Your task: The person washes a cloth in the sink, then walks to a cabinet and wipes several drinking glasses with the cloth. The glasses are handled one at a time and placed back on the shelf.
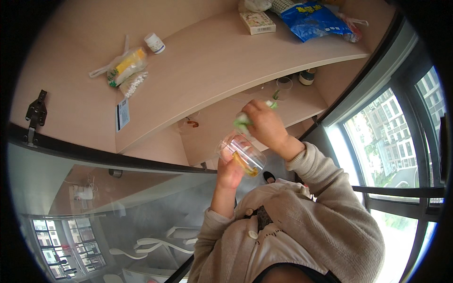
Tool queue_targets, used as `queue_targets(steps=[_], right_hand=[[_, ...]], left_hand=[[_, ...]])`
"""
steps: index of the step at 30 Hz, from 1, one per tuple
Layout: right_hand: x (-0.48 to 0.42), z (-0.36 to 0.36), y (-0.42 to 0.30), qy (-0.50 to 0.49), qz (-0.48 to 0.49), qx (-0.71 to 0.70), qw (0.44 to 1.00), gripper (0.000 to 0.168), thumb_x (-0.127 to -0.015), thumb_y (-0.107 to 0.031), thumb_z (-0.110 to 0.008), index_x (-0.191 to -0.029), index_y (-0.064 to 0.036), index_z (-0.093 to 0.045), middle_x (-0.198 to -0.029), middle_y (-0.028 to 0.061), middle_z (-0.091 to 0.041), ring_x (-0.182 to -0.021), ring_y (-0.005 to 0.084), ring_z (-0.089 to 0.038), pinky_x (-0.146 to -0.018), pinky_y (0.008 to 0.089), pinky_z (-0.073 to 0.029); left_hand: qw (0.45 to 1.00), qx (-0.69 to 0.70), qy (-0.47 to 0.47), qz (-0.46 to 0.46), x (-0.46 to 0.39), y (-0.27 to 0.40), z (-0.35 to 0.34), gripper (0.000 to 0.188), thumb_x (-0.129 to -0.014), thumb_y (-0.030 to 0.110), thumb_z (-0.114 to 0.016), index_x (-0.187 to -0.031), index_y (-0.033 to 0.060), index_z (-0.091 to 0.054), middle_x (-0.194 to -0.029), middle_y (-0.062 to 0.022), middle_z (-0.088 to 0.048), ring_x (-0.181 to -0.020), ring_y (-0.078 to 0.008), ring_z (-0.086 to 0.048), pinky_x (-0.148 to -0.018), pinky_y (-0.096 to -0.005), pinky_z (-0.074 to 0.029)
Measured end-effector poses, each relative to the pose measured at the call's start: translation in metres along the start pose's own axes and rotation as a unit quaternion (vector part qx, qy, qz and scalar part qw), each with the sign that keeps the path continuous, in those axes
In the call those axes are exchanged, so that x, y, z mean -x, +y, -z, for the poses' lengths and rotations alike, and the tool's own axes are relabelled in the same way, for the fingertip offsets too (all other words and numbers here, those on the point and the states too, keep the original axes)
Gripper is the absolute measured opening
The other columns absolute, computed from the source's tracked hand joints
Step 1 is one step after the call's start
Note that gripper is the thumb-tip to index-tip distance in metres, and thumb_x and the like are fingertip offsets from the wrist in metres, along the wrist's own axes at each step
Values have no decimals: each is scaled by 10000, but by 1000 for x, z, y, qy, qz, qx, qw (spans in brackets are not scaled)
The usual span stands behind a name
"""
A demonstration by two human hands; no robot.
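My left hand point(230, 172) is closed around a clear, see-through cup point(255, 155), which is tilted. An amber, curved piece point(240, 163) shows at the cup; whether it lies inside or is part of the wall I cannot tell. Just above the cup, my right hand point(263, 122) grips a crumpled green-and-white cloth point(242, 122), slightly blurred, with a bit sticking out beyond the fingers. On the lower shelf behind my hands stand another clear cup point(284, 84) with a small green piece point(276, 94) beside it, and a dark jar point(307, 77) with a pale label.
The upper shelf point(198, 60) holds a white bottle point(154, 43), a tied plastic bag point(127, 65), cotton swabs point(133, 84), a box point(257, 23) and a blue packet point(313, 21). A brown curved item point(193, 123) lies lower. A glossy door point(106, 198) hangs left; windows point(385, 138) stand right.
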State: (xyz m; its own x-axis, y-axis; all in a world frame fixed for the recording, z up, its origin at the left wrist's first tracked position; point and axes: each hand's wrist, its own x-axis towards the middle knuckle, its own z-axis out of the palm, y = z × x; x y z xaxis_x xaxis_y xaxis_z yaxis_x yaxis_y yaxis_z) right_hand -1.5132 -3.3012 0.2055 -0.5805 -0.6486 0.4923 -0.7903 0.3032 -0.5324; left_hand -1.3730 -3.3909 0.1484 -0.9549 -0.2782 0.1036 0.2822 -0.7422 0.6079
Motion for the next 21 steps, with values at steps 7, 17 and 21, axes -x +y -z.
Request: queue_targets(steps=[7,17,21], right_hand=[[27,23,-41,19,97,-257,961,289,-696,3,-638,-972,-53,-572,-1072,90,-557,-1014,276,-528,-844,359,-456],[60,28,3,-61,117,-206,970,336,-647,-53,-687,-950,-85,-546,-1056,92,-568,-1015,301,-525,-813,382,-461],[76,41,14,-132,-40,-211,968,456,-647,-104,-688,-1079,-85,-540,-951,111,-596,-794,309,-605,-706,381,-487]], left_hand=[[968,-146,169,-111,-16,1,-1,412,-821,63,-608,-1200,61,-446,-1144,-75,-525,-1060,-176,-515,-903,-305,-444],[969,58,234,52,-16,-3,19,353,-890,357,-513,-1075,57,-497,-1022,-87,-559,-999,-194,-545,-806,-336,-481],[959,149,181,157,-24,12,30,529,-819,506,-561,-1042,29,-513,-970,-94,-582,-894,-220,-569,-800,-357,-479]])
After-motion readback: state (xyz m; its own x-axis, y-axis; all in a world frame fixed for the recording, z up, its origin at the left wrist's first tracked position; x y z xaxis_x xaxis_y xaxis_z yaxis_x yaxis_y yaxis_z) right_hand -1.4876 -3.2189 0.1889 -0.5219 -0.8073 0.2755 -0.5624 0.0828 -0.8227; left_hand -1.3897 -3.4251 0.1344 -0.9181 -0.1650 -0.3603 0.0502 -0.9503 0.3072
